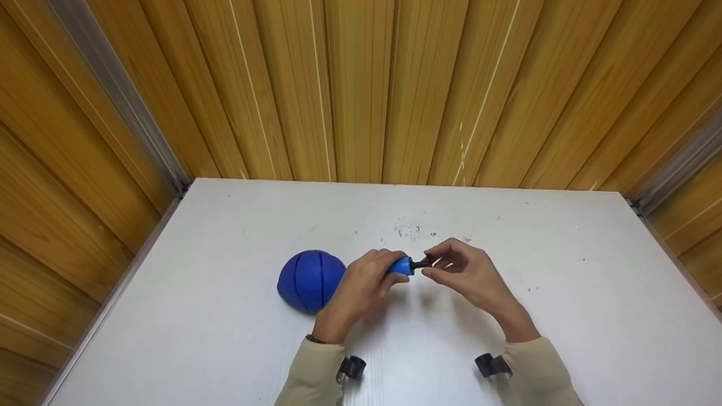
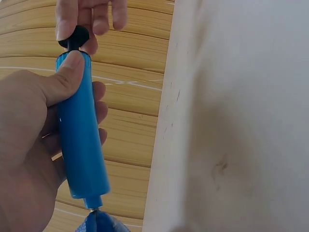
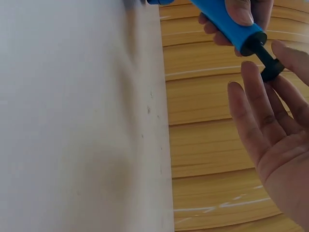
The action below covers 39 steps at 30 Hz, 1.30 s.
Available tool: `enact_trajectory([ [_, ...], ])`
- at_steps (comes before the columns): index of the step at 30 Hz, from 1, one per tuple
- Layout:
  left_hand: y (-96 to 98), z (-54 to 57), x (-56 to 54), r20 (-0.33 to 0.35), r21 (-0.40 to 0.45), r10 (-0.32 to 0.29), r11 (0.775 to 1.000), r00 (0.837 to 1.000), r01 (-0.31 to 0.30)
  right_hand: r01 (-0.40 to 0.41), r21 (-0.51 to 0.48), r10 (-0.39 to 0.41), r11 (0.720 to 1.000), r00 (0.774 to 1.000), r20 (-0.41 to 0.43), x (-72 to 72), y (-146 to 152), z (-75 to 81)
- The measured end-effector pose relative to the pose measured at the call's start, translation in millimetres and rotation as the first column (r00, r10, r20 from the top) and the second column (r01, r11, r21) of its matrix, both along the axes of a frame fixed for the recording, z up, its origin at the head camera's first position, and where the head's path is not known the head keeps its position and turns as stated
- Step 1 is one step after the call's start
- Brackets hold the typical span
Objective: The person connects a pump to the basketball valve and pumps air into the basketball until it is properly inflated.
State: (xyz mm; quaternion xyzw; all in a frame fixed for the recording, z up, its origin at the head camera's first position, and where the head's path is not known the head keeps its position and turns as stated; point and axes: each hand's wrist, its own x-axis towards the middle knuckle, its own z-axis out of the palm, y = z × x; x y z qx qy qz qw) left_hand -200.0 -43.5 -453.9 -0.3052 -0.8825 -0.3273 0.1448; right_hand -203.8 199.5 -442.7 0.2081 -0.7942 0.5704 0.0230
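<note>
A blue ball [image 1: 304,282] with dark grooves sits on the table, sagging and partly hidden behind my left hand [image 1: 364,282]. That hand grips the blue barrel of a small hand pump [image 2: 84,135], thumb near its top end. In the left wrist view the pump's narrow nozzle [image 2: 92,201] points at the ball, and a short bit of metal shows where they meet. My right hand [image 1: 474,276] pinches the pump's black handle [image 3: 273,70] between thumb and fingers, the other fingers spread. A short length of black rod shows between handle and barrel.
The white table [image 1: 197,349] has dark scuff marks [image 1: 409,231] beyond the hands. Wood-patterned panels [image 1: 361,96] rise behind its far edge and along both sides. Both sleeves carry black wrist mounts [image 1: 354,367].
</note>
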Motion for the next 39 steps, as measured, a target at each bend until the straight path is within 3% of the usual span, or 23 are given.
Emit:
enact_trajectory([
  [7,-5.7,0.1,0.5,0.037,0.026,0.024,0.999,0.999,-0.025,0.097,0.116,-0.090,0.989,0.994,-0.064,4.7,33.6,21.2],
  [11,-6.4,0.9,0.0,0.040,0.028,0.027,0.999,0.999,-0.028,0.134,0.098,-0.130,0.986,0.991,-0.042,6.2,51.0,27.3],
  [15,-4.0,0.7,-0.1,0.031,0.008,0.032,0.999,0.999,-0.032,0.137,0.050,-0.139,0.989,0.990,0.021,4.1,50.0,24.9],
  [19,0.0,-0.3,0.3,0.010,-0.006,0.026,1.000,1.000,-0.026,0.105,0.010,-0.105,0.994,0.991,0.079,2.0,36.8,18.8],
  [26,4.4,0.0,1.6,-0.028,-0.002,-0.002,1.000,1.000,0.002,-0.021,-0.083,0.031,0.996,0.993,0.118,-0.3,5.2,3.7],
  [32,1.8,2.4,2.2,0.001,0.006,-0.016,1.000,1.000,0.016,-0.034,-0.047,0.037,0.998,0.997,0.072,0.1,-5.2,-2.3],
  [39,-4.1,3.8,0.0,0.056,0.029,-0.019,0.999,0.998,0.018,0.025,0.100,-0.015,0.995,0.995,-0.096,2.7,21.0,13.1],
])
